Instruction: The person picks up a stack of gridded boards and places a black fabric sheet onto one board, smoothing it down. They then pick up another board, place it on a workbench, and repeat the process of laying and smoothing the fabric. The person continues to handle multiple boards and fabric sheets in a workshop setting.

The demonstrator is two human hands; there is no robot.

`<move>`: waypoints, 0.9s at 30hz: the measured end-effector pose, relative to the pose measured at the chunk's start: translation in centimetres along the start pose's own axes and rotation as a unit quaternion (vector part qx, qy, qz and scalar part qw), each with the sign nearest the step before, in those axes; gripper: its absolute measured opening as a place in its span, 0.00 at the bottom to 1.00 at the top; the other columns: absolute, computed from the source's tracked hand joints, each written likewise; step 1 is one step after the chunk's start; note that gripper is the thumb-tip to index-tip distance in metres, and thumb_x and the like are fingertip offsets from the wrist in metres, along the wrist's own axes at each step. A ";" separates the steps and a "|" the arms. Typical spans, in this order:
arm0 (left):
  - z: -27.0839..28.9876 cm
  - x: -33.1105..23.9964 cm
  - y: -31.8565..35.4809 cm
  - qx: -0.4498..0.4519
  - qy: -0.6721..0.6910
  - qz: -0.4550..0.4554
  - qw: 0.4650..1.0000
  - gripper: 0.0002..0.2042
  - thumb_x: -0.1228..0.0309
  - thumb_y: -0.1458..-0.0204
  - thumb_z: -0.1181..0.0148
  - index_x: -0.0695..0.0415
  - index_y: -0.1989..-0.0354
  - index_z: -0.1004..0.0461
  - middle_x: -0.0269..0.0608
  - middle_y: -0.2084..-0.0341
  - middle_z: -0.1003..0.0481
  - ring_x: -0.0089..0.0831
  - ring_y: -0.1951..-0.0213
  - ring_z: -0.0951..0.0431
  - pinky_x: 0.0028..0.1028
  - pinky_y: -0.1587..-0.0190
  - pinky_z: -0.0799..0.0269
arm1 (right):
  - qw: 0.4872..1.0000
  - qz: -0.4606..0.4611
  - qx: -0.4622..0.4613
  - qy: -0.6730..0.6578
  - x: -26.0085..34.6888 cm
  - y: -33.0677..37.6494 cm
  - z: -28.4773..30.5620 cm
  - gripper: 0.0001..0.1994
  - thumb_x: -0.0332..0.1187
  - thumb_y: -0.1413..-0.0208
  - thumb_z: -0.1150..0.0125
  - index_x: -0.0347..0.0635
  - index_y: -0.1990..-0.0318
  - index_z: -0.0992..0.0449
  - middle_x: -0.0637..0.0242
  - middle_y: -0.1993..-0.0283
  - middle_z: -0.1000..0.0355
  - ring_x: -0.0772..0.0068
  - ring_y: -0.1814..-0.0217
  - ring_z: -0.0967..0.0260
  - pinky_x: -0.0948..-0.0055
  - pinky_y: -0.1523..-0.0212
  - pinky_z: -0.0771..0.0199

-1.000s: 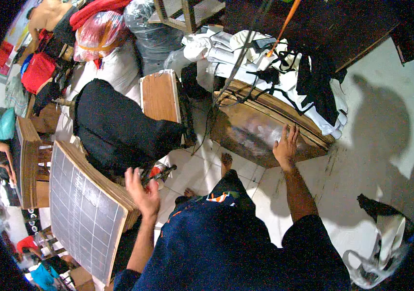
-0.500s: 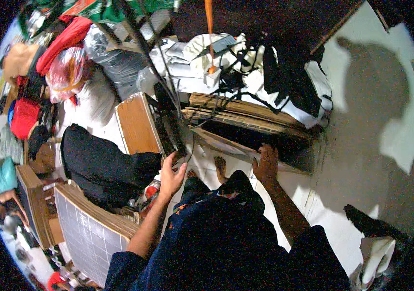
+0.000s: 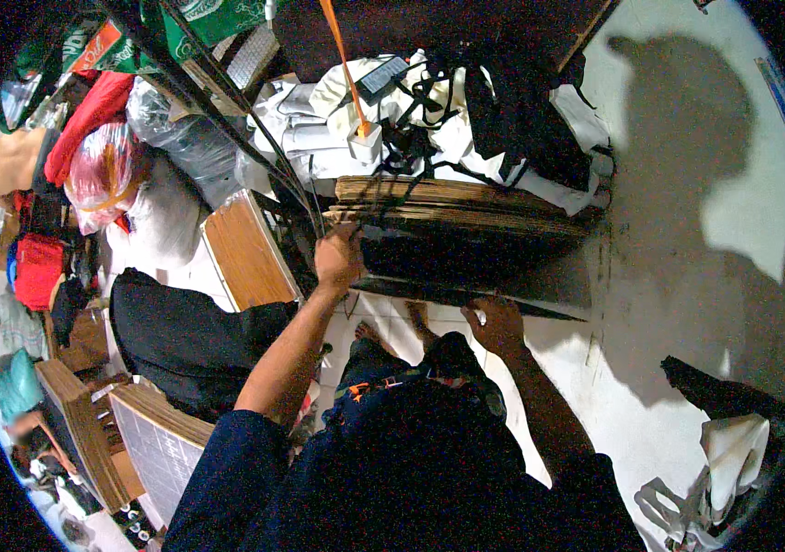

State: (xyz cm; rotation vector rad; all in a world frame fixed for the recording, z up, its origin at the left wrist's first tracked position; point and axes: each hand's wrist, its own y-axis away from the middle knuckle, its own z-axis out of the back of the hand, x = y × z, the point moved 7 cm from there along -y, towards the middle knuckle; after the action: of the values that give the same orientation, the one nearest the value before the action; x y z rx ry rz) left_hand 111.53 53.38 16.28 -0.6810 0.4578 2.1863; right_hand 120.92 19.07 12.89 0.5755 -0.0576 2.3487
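Your left hand (image 3: 337,259) is curled shut on the left end of the stack of flat wooden boards (image 3: 466,207), just below its top layers; your right hand (image 3: 496,324) grips the lower front edge of the dark panel (image 3: 475,267) under that stack, fingers wrapped over the edge; the stack sits straight ahead of you, on the white floor (image 3: 687,276), beneath a heap of white cloth (image 3: 319,120) and black straps (image 3: 521,120); a wooden board (image 3: 241,253) leans just left of your left hand; a black bag (image 3: 185,336) lies beside your left forearm.
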 end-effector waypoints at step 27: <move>11.4 1.9 -3.9 -0.228 -0.057 -0.141 0.962 0.09 0.70 0.41 0.40 0.59 0.56 0.19 0.50 0.61 0.19 0.50 0.57 0.20 0.43 0.53 0.24 | 1.000 -0.006 -0.016 0.014 -2.2 -0.6 2.0 0.29 0.47 0.41 0.34 0.40 0.38 0.31 0.49 0.47 0.24 0.44 0.46 0.26 0.49 0.43 0.26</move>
State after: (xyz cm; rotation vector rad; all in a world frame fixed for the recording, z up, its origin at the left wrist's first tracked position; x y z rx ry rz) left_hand 109.87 62.88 23.75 -0.8006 -0.2056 2.0534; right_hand 123.56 17.75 13.64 0.5250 -0.0791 2.3384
